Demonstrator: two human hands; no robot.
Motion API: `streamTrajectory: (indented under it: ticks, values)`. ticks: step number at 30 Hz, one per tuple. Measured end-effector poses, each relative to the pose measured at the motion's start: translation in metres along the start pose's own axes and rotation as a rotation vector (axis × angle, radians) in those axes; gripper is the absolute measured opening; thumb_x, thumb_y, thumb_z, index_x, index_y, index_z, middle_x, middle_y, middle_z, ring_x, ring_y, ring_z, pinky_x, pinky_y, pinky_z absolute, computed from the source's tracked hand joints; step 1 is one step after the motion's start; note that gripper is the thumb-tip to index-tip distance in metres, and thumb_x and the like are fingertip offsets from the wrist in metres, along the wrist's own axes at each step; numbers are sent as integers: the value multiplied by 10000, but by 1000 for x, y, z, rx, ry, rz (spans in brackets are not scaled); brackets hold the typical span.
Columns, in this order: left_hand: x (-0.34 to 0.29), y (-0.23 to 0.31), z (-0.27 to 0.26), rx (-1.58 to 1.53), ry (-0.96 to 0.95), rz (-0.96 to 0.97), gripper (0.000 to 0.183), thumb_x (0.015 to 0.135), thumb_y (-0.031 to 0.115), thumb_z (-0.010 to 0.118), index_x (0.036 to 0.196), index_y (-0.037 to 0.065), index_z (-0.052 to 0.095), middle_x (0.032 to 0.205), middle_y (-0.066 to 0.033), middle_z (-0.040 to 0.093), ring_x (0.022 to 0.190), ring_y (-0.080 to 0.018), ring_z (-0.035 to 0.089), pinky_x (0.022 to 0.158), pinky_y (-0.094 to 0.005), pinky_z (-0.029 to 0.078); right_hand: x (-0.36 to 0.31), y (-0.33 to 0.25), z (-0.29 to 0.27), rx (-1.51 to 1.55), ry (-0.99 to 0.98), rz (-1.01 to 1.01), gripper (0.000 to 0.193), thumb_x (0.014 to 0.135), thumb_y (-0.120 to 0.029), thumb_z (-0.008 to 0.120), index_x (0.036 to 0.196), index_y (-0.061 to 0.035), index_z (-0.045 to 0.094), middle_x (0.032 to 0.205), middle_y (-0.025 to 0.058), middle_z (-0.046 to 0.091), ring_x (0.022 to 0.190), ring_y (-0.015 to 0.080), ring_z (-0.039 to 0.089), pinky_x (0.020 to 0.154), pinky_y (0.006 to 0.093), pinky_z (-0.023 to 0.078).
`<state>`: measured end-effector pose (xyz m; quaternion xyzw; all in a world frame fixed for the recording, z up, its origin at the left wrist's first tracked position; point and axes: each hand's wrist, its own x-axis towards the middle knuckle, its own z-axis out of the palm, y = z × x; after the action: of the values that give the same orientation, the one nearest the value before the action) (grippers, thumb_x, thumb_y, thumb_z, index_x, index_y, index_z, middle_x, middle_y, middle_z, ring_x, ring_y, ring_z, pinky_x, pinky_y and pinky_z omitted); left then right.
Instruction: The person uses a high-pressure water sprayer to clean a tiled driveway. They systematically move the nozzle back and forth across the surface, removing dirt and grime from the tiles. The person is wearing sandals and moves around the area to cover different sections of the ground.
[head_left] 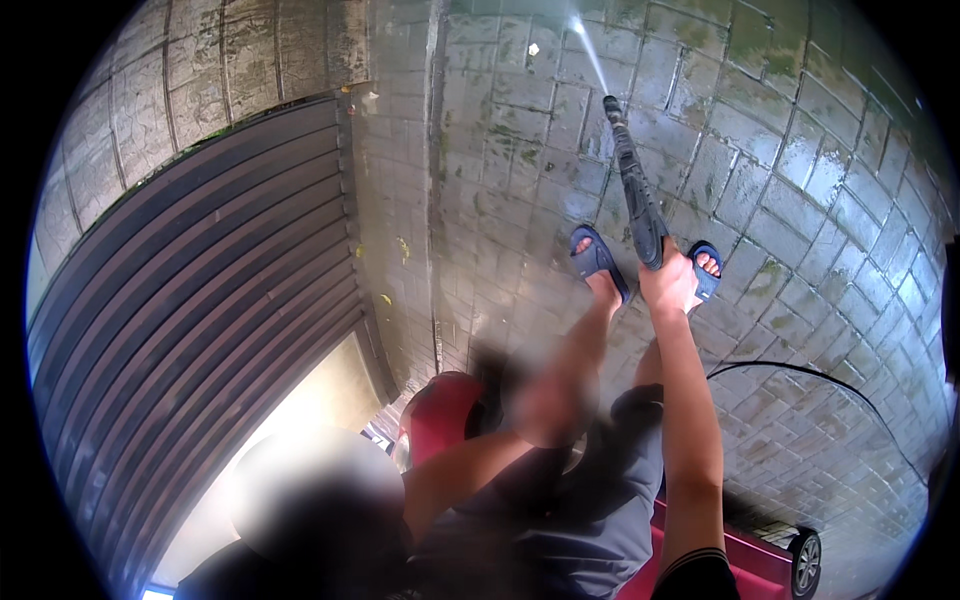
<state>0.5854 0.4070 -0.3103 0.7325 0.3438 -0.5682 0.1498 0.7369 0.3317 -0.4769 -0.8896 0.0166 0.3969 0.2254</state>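
My right hand (668,282) is wrapped round the grip of a black pressure washer gun (632,180), held out in front of me and angled down. From its nozzle a thin white jet of water (591,55) shoots toward the far side and strikes the wet paving. My left hand (550,408) is bent in near my left leg. A blur covers it, so its fingers cannot be made out. On either side of the gun are my feet, in dark blue slide sandals (600,262).
Wet block paving (800,200), stained green in patches, spreads ahead and right. A slatted dark gate (210,290) stands at the left. A black hose (800,368) curves across the paving at right. Behind me are red bodywork (720,565) and a wheel (805,562).
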Motion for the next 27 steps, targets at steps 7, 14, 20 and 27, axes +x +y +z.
streamTrajectory:
  ticks: [7, 14, 20, 27]
  values:
    - [-2, -2, 5, 17, 5, 14, 637, 743, 410, 654, 1228, 76, 412, 1232, -178, 481, 996, -424, 550, 787, -486, 514, -5, -2, -5, 40, 0, -28, 295, 722, -203, 648, 986, -75, 610, 854, 230, 653, 840, 399, 629, 749, 468, 499]
    - [-3, 0, 6, 25, -12, 6, 645, 743, 411, 653, 1235, 74, 408, 1237, -178, 476, 1005, -422, 547, 797, -481, 512, -2, -5, -10, 29, -3, -64, 281, 709, -188, 647, 962, -72, 609, 847, 224, 654, 827, 404, 628, 746, 468, 503]
    - [-2, 2, 8, 29, -9, -5, 651, 742, 411, 655, 1239, 73, 405, 1235, -178, 476, 1011, -420, 547, 805, -476, 511, 0, -5, -11, 63, 22, -99, 283, 704, -190, 631, 964, -82, 608, 854, 215, 660, 830, 396, 635, 756, 466, 509]
    - [-4, 4, 10, 38, -12, -14, 656, 741, 412, 657, 1245, 77, 404, 1234, -177, 478, 1012, -418, 548, 811, -475, 510, -6, -4, -9, 61, 27, -60, 267, 711, -190, 644, 951, -81, 610, 843, 218, 653, 830, 400, 627, 742, 470, 500]
